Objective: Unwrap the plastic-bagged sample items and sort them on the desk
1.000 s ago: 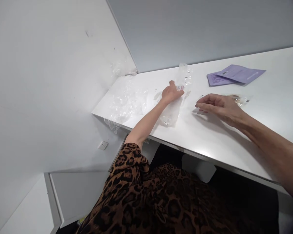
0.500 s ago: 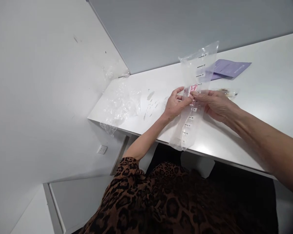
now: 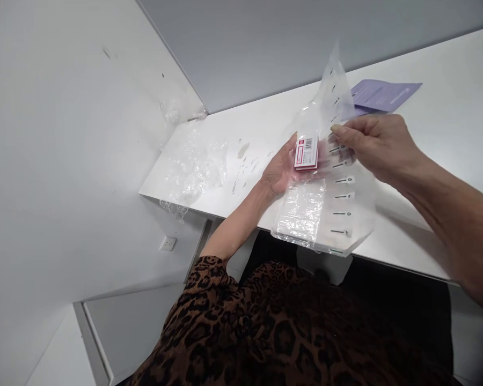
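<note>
A small red-and-white box (image 3: 306, 154) with a barcode label lies against a clear plastic air-cushion wrap (image 3: 306, 209), which has a row of black marks along its right side. My left hand (image 3: 279, 170) is under the wrap and holds the box from the left, its fingers partly hidden behind the plastic. Thumb and fingers of my right hand (image 3: 380, 143) pinch the wrap's marked strip, right of the box. The wrap's lower end reaches over the table's front edge.
Purple flat pouches (image 3: 388, 95) lie behind my right hand on the white table (image 3: 454, 123). Crumpled clear plastic (image 3: 193, 174) is at the table's left end. Grey panels rise along the back, and a socket (image 3: 168, 244) is on the left wall.
The wrap has been opened out and turned, so the box now shows plainly. My right hand has moved from the box to the wrap's right strip.
</note>
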Demonstrator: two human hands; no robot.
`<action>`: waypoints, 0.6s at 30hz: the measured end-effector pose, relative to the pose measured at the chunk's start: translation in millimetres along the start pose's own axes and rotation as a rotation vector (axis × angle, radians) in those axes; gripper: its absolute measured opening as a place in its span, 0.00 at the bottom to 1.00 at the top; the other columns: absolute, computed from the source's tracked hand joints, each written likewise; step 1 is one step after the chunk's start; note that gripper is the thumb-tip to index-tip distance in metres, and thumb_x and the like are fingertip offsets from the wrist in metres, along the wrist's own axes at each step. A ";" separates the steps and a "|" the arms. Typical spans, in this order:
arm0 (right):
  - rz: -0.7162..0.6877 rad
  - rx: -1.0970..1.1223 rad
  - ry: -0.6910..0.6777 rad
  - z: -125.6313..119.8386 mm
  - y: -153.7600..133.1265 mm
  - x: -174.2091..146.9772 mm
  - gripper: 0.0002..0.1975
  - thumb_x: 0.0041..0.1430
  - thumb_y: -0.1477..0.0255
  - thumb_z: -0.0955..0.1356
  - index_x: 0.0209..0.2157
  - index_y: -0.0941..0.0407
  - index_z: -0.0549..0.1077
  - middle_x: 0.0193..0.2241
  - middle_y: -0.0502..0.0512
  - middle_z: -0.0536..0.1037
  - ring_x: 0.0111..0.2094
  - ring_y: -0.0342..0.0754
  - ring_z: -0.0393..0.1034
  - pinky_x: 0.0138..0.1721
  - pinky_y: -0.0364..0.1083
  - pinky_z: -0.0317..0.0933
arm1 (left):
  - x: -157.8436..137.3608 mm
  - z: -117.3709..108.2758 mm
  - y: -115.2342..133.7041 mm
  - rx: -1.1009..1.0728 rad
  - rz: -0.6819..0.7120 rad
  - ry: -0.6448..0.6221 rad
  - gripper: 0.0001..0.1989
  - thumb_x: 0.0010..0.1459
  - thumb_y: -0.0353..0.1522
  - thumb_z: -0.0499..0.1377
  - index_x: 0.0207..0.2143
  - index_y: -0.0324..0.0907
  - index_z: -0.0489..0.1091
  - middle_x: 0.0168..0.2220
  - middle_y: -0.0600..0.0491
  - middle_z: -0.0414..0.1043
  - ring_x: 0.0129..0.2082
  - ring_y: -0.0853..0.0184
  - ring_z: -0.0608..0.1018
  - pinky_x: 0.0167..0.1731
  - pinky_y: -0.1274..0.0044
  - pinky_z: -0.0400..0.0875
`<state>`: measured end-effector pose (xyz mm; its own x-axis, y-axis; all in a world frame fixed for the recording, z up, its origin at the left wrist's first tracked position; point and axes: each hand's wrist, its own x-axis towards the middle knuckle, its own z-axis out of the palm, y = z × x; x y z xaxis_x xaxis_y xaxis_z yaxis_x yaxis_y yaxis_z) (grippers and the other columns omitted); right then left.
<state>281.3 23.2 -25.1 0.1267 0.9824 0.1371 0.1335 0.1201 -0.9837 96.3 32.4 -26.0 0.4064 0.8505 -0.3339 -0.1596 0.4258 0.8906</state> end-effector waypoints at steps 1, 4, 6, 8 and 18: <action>-0.031 -0.046 -0.018 -1.1 -2.9 -2.4 0.15 0.70 0.69 0.74 0.27 0.59 0.78 0.20 0.50 0.72 0.23 0.40 0.61 0.30 0.46 0.65 | 2.2 -0.3 -1.6 -0.004 -0.011 -0.008 0.33 0.70 0.58 0.53 0.61 0.45 0.72 0.58 0.42 0.79 0.62 0.48 0.79 0.55 0.54 0.82; -0.066 -0.116 -0.038 -2.3 -15.7 -9.7 0.15 0.71 0.73 0.73 0.28 0.60 0.78 0.20 0.49 0.71 0.23 0.39 0.61 0.33 0.46 0.65 | 6.1 -0.6 -8.1 0.049 0.045 0.087 0.39 0.61 0.55 0.67 0.69 0.52 0.64 0.58 0.45 0.78 0.60 0.47 0.81 0.53 0.54 0.83; -0.058 -0.099 -0.029 -2.5 -24.9 -13.0 0.14 0.71 0.74 0.73 0.28 0.61 0.78 0.19 0.48 0.70 0.22 0.38 0.60 0.33 0.47 0.65 | 5.6 0.1 -11.2 0.081 0.104 0.136 0.51 0.55 0.51 0.74 0.74 0.57 0.54 0.60 0.47 0.76 0.59 0.48 0.81 0.53 0.54 0.83; -0.054 -0.061 -0.011 -3.2 -32.0 -14.2 0.14 0.71 0.74 0.73 0.29 0.62 0.79 0.19 0.48 0.70 0.20 0.37 0.61 0.32 0.47 0.65 | 4.3 0.7 -12.1 0.113 0.114 0.154 0.58 0.51 0.50 0.77 0.75 0.59 0.49 0.62 0.46 0.73 0.59 0.47 0.81 0.53 0.55 0.83; -0.075 0.073 0.162 -27.5 -53.9 -11.4 0.10 0.68 0.72 0.76 0.31 0.58 0.81 0.26 0.50 0.77 0.22 0.33 0.66 0.25 0.40 0.59 | 18.0 -7.6 -12.2 0.126 0.075 0.194 0.40 0.61 0.36 0.67 0.73 0.53 0.57 0.58 0.46 0.77 0.55 0.52 0.84 0.54 0.56 0.83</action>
<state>299.7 1.5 29.5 0.2766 0.9351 0.2217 0.0781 0.2081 -0.9750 98.8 44.8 -45.2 0.2151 0.9269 -0.3075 -0.0640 0.3275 0.9427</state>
